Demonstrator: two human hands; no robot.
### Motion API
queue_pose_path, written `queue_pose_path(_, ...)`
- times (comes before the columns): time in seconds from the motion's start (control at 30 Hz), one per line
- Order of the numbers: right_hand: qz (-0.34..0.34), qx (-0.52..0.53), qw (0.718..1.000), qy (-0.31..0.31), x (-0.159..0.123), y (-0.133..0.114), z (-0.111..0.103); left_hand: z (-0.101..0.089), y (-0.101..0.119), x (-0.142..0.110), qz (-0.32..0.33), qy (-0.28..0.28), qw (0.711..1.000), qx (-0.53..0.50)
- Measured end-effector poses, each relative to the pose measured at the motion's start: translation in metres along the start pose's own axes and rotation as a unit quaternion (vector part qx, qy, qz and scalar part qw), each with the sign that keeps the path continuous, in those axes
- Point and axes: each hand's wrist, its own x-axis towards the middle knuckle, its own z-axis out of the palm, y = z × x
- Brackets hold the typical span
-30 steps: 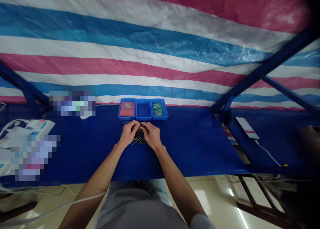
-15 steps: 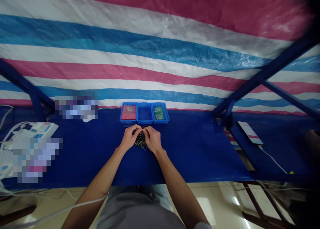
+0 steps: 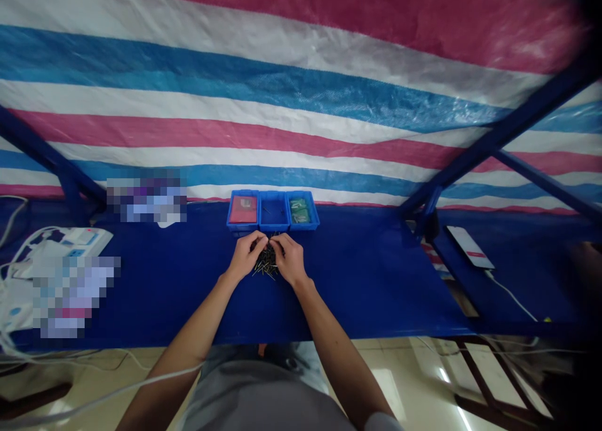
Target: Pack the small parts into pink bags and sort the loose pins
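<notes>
A small heap of thin, dark metal screws (image 3: 266,265) lies on the blue table (image 3: 371,274), between my two hands. My left hand (image 3: 245,254) is at the heap's left side, thumb and forefinger pinched together over its far end. My right hand (image 3: 288,255) curls in from the right, its fingers closed above the screws. Whatever sits between the fingertips is too small to make out. Just beyond the hands stand three joined blue bins: the left bin (image 3: 229,219) with a red packet (image 3: 244,211), the middle bin (image 3: 273,226) with a few tiny dark pieces, and the right bin (image 3: 316,221) with green packets (image 3: 300,211).
A white power strip (image 3: 91,239) with cables lies at the left, near blurred-out items. On the right, a phone (image 3: 470,248) on a cable rests on another blue surface. Blue frame bars (image 3: 498,130) slant at both sides before a striped tarp (image 3: 282,92).
My right hand's fingertips have shifted slightly and curl a little more over the heap. My left hand stays nearly in place. The camera view has moved slightly.
</notes>
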Motion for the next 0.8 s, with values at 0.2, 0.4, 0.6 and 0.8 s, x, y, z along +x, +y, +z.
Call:
queue_pose_path(0.2,0.002,0.005,1.0,-0.007,-0.0013,-0.0008,0.0012,-0.0002,-0.0013,0.0002,0.002,0.0,1.0,-0.008)
queue_pose_path(0.4,-0.002,0.011,1.0,-0.001,-0.001,0.0015,0.0031,-0.0004,-0.0015,0.0011,0.0,-0.003,1.0,0.0)
queue_pose_path(0.6,-0.007,-0.009,1.0,-0.011,-0.001,0.0008,0.0022,-0.0003,0.0009,0.0008,0.006,-0.005,1.0,0.006)
queue_pose_path(0.8,-0.007,-0.029,0.999,-0.027,-0.0018,-0.0018,0.0007,0.0003,0.0002,0.0005,0.017,-0.005,1.0,0.009)
